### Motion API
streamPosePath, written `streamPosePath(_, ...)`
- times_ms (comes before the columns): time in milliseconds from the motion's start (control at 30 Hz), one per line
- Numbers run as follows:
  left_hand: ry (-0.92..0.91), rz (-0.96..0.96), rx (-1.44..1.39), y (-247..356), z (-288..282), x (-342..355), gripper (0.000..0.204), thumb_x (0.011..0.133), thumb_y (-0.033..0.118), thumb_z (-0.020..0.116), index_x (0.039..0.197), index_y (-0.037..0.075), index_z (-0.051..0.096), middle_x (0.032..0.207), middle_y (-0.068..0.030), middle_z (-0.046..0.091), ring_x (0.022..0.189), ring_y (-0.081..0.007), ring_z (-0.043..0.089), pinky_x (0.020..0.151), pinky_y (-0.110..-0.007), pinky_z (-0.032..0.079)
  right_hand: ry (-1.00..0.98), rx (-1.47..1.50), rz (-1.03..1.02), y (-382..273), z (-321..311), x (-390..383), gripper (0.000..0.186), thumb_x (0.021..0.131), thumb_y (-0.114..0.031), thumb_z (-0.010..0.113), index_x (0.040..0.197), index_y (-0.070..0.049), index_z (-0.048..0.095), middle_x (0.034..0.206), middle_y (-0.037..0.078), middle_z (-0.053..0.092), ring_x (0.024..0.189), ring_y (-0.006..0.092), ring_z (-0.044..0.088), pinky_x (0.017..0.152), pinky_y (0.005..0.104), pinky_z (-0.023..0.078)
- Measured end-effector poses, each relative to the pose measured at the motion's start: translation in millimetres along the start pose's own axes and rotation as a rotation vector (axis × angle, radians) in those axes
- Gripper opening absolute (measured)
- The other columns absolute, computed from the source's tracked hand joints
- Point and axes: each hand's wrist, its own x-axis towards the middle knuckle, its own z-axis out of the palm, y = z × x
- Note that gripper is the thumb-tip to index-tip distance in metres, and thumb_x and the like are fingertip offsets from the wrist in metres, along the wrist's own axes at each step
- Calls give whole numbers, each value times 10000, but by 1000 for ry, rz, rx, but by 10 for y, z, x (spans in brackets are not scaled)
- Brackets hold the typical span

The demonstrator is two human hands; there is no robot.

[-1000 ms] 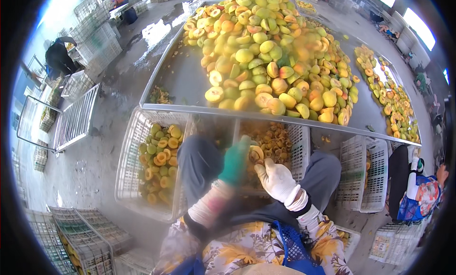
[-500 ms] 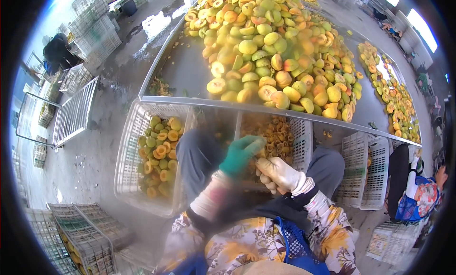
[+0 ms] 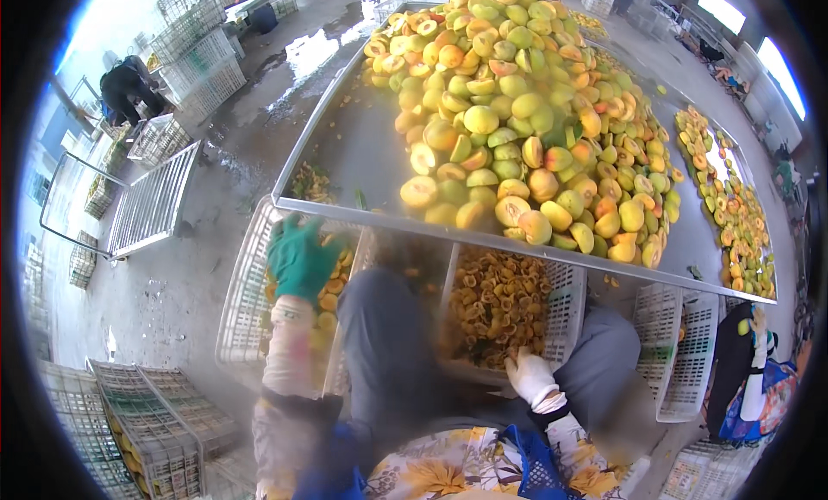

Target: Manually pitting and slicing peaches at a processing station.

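My left hand [image 3: 302, 257], in a green glove, is spread open over the left crate [image 3: 231, 323] of yellow-green halved fruit [image 3: 328, 301], just below the tray edge. My right hand [image 3: 530, 379], in a white glove, is low at the front of the middle crate [image 3: 565, 314] of brown pits and scraps [image 3: 496, 297]; its fingers are curled, and what they hold, if anything, is hidden. Above both crates, a metal tray [image 3: 345, 138] carries a large heap of cut fruit [image 3: 535, 138] and a narrower band of pieces [image 3: 733, 215] along its right side.
A co-worker [image 3: 750, 388] sits at the right beside empty-looking white crates [image 3: 686, 353]. Another person [image 3: 125, 90] bends near stacked crates [image 3: 198, 64] at upper left. A metal trolley [image 3: 151, 198] stands at left, more crates [image 3: 147, 414] at lower left. The concrete floor [image 3: 246, 138] has wet patches.
My hands have parted from the middle: the left moved left and spread over the fruit crate, the right dropped lower to the pit crate. The view has shifted slightly.
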Motion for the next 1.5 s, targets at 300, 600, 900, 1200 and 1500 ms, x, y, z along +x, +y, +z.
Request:
streamPosePath(300, -646, -116, -719, 1039, 623, 1052, 637, 677, 368, 812, 1157, 26, 573, 1021, -170, 653, 928, -313, 628, 830, -383, 488, 111, 415, -211, -183, -165, -57, 350, 933, -359, 512, 1061, -36, 556, 884, 193, 678, 793, 396, 650, 658, 452, 519)
streamPosePath(600, -357, -541, -2207, 1266, -36, 214, 351, 817, 109, 603, 1152, 19, 546, 979, -103, 609, 864, -186, 617, 706, -301, 530, 142, 1025, -145, -528, -592, -18, 224, 978, -220, 534, 1051, -9, 557, 653, 39, 562, 543, 105, 533, 515, 262, 454)
streamPosePath(900, -446, -688, -2455, 1879, -421, -734, 304, 980, 281, 443, 1081, 14, 549, 1000, -99, 619, 869, -161, 593, 706, -273, 512, 455, 438, -408, -1170, -917, -142, 194, 942, -200, 554, 922, -8, 539, 756, 217, 655, 635, 405, 628, 522, 447, 488)
streamPosePath(1200, -89, -376, -1854, 1943, -81, -871, 273, 886, 33, 553, 1144, -54, 546, 964, -128, 637, 809, -195, 626, 713, -312, 520, 420, 690, -409, -1114, -727, -5, 248, 981, -227, 514, 915, 12, 535, 637, 200, 545, 549, 319, 578, 493, 370, 433)
streamPosePath(1500, -269, -384, -1832, 1732, -21, -785, 269, 889, 122, 612, 1089, -57, 597, 880, -96, 640, 712, -155, 595, 651, -278, 497, -494, 1250, -25, -1206, -1056, 20, 406, 979, -473, 431, 916, -76, 487, 561, -40, 374, 408, 73, 357, 367, 239, 341)
